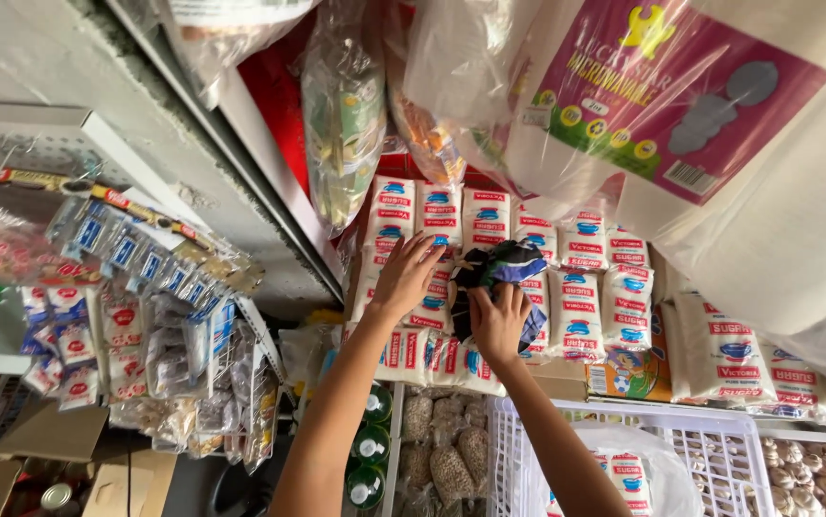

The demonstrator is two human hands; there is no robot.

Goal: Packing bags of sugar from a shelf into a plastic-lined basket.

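Wiping calls for steady pressure: your right hand is closed around the dark cloth at the middle of the sugar-packet stack, while your left hand lies open, fingers spread, bracing packets beside it.

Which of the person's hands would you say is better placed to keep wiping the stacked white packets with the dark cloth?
Probably the right hand: it already grips the dark cloth against the white packets. The left hand rests open on them.

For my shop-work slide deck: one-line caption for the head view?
Left hand rests on stacked white packets while right hand grips a dark cloth against them.
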